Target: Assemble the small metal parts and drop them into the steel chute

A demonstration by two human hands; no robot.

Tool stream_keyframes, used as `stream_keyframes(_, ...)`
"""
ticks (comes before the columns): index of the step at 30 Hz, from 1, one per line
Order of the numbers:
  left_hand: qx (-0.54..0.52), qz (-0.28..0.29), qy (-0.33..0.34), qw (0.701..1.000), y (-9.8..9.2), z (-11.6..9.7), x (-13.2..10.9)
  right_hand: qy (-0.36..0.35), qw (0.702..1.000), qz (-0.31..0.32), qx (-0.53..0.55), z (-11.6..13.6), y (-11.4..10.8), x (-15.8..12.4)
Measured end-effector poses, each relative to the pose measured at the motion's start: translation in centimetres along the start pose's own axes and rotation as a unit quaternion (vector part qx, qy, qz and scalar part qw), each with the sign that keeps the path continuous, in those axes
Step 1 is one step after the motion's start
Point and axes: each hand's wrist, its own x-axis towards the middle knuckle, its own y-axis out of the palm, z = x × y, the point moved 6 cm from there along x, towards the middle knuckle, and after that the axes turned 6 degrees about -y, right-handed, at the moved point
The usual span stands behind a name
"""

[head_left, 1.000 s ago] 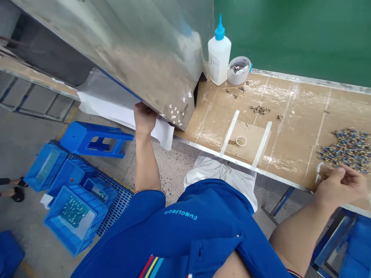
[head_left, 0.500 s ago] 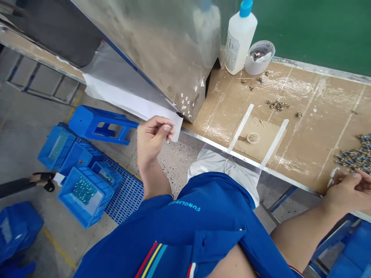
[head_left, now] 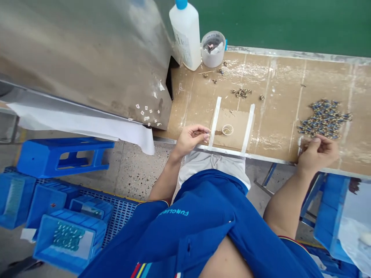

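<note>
Left hand (head_left: pixel 191 140) at the near edge of the bench (head_left: pixel 278 77), fingertips pinched, anything held too small to tell, just beside a white tape strip (head_left: pixel 215 122); right hand (head_left: pixel 317 153) curled below a heap of blue-and-brass fittings (head_left: pixel 324 119), lower right of the frame, grip unclear.

Green wall (head_left: pixel 284 23), terrazzo flr (head_left: pixel 136 173) (speckled), blue plastic stool (head_left: pixel 37 154), blue mesh pallet (head_left: pixel 121 210)
</note>
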Motion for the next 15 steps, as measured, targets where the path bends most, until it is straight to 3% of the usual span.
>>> stream_keyframes(5,0.062,0.015,0.074,0.995,1.6,0.3,1.2,-0.024,0.998,-0.009,0.051,1.8,0.3,-1.5)
stream_keyframes(8,0.035,0.024,0.073,0.996,2.4,0.8,1.5,-0.093,0.982,0.120,0.117,4.9,2.6,-4.5)
stream_keyframes(12,-0.010,0.060,0.029,0.998,3.4,2.0,1.6,-0.126,0.912,0.354,0.166,8.3,7.4,-10.0)
stream_keyframes(15,-0.015,0.073,0.025,0.997,3.5,2.6,1.6,-0.137,0.874,0.427,0.185,9.7,10.0,-12.7)
